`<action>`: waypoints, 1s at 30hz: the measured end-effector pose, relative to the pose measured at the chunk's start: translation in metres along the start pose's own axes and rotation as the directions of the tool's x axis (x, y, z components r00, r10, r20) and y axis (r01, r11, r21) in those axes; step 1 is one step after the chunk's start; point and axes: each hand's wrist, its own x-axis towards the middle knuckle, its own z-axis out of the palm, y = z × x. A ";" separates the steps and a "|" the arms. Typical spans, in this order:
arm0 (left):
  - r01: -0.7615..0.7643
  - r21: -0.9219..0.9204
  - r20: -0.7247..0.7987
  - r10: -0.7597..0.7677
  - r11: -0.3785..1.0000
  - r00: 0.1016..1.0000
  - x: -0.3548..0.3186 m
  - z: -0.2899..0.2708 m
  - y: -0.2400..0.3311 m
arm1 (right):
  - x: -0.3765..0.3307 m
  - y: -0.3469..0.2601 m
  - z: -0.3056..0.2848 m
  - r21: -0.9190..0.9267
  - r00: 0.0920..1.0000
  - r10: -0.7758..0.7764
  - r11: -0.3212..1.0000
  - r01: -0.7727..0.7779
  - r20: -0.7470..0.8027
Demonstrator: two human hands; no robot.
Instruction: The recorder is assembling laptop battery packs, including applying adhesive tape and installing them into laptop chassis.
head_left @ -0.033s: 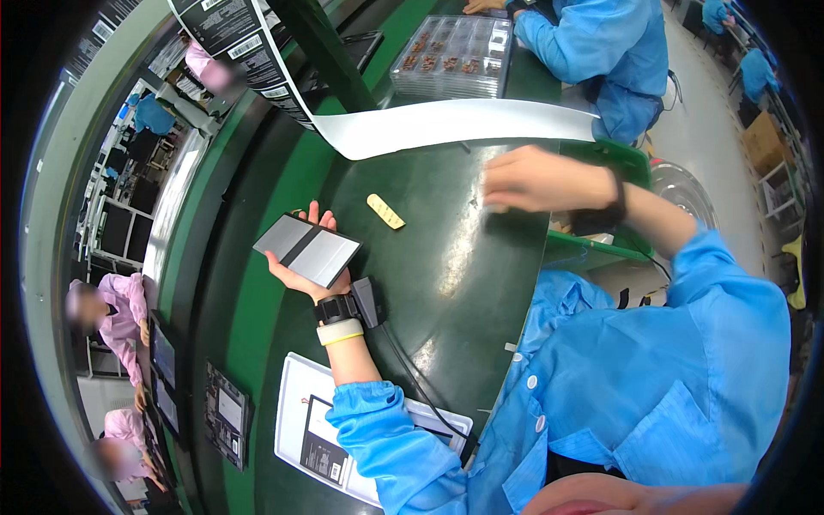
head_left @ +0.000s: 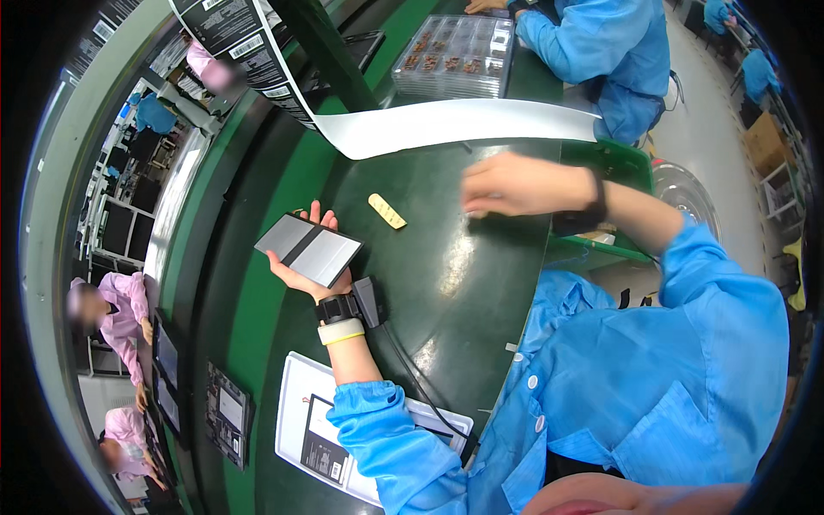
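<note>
My left hand [head_left: 296,278] is palm up under a flat grey pack with a black band [head_left: 311,248], thumb along one edge and fingertips showing past the far side. The pack looks like a flat battery, though its kind is not certain. My right hand [head_left: 515,184] hangs over the right part of the bench, blurred by motion. Its fingers look bent, but whether anything is between them does not show. Between the two hands lies a small pale yellow strip [head_left: 387,211] on the dark green bench [head_left: 429,292].
A white tray [head_left: 290,386] holding a black labelled part sits beside my left forearm. Ahead, a long label strip [head_left: 463,122] curves across the bench. Clear compartment trays [head_left: 453,56] stand near a co-worker in blue. A circuit board [head_left: 227,412] lies on the left; a green bin [head_left: 631,163] stands right.
My right hand has moved a little to the left and slightly down. My left hand and the grey pack have hardly moved.
</note>
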 end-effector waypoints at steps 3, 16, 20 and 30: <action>0.009 0.028 -0.013 -0.008 1.000 1.000 0.000 -0.004 0.002 | 0.054 0.007 0.030 0.113 0.994 -0.107 0.988 0.108 -0.012; -0.008 0.079 -0.060 0.012 0.997 0.998 0.001 0.001 0.000 | 0.066 0.015 0.062 -0.270 0.959 -0.243 0.923 0.275 0.147; 0.047 0.053 0.016 -0.048 0.997 0.999 0.005 -0.002 0.001 | 0.002 0.014 0.042 0.005 0.980 -0.197 0.980 0.197 -0.018; 0.015 0.064 -0.040 -0.013 0.998 0.999 0.003 -0.003 0.000 | 0.056 -0.010 0.081 0.192 0.955 -0.224 0.946 0.261 -0.195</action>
